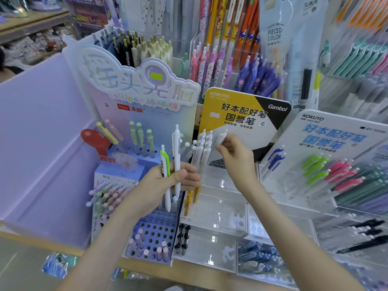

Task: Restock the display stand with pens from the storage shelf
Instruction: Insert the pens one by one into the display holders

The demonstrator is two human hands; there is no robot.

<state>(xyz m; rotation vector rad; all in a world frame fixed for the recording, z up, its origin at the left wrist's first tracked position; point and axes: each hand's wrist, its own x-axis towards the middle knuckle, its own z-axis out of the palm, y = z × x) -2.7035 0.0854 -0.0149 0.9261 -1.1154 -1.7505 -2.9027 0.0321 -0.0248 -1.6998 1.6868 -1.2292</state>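
Reserving two white plastic pens as stock in the gripping fingers of the left hand, a slim white pen is pinched by the right hand just beside the white row in the clear acrylic display stand, apparently for slotting.

At 12 o'clock in your view, the header of the display stand reads KOKUYO, Gambol and 好本配好笔 国誉笔. At 3 o'clock the white card repeats KOKUYO and that slogan in blue. At 1 o'clock the hanging pack says PIECED COLOR. At 11 o'clock the pastel sign carries hesu 禾硕.
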